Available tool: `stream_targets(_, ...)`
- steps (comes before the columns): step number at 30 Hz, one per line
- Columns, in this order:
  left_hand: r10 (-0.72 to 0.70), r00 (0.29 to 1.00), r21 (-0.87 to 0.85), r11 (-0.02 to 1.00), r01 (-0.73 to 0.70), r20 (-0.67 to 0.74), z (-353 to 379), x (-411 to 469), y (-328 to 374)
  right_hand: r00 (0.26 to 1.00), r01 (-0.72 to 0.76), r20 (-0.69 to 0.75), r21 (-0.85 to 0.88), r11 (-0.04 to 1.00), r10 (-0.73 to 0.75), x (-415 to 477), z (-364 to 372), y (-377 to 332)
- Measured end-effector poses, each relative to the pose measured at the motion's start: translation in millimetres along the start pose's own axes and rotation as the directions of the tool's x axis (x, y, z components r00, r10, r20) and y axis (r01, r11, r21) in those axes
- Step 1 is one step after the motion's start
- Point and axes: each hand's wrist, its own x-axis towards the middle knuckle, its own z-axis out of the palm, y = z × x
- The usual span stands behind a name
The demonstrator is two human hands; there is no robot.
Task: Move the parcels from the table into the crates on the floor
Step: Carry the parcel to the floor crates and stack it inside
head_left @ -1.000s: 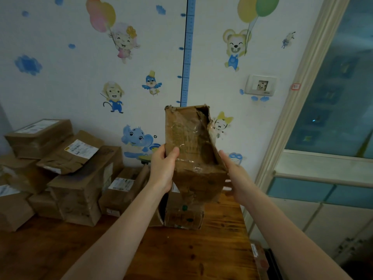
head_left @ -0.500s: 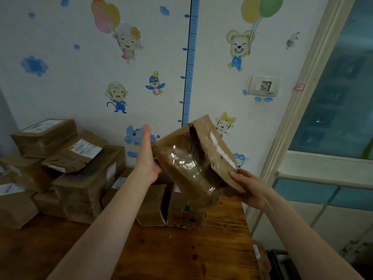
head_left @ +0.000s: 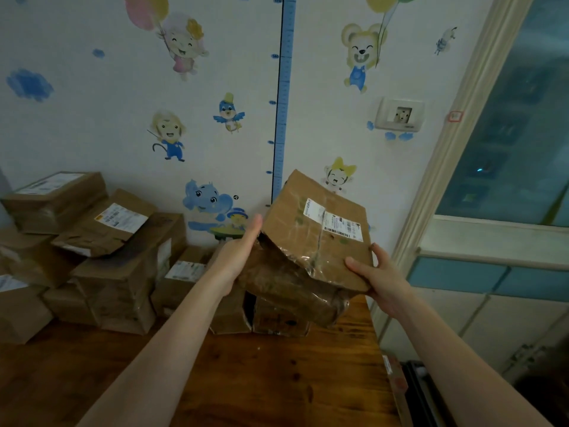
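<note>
1. The parcel (head_left: 311, 241) hangs tilted in the air over the right end of the table (head_left: 277, 380). I'd say it could slide out leftward and drop, since only one side is truly gripped.
2. Its torn, taped underside sags, and the wrapping might rip further under the load.
3. Left hand (head_left: 243, 257): flat, fingers straight, pressed against the parcel's left side.
4. Right hand (head_left: 378, 278): clamped on the near right corner, thumb on top.
</note>
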Motion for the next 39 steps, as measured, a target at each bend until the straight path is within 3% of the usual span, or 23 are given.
stream_targets(9,-0.05,0.996,0.077,0.996,0.044,0.075,45.0,13.8,-22.6,0.985,0.0,-0.173,0.073,0.997,0.013,-7.7,-9.0,19.1)
stream_targets(19,-0.085,0.962,0.121,0.991,0.055,0.26,151.3,10.8,-52.3,0.884,-0.005,-0.464,0.099,0.995,0.051,-53.1,-96.5,52.0)
stream_targets(29,-0.159,0.902,0.083,0.987,0.137,0.402,294.3,-17.3,-76.7,0.826,-0.031,-0.553,0.153,0.988,0.112,-91.3,-227.7,78.7)
stream_targets(39,-0.274,0.903,0.105,0.962,0.254,0.331,417.9,-55.4,-122.5,0.799,-0.157,-0.553,0.186,0.97,0.236,-98.1,-355.1,127.5)
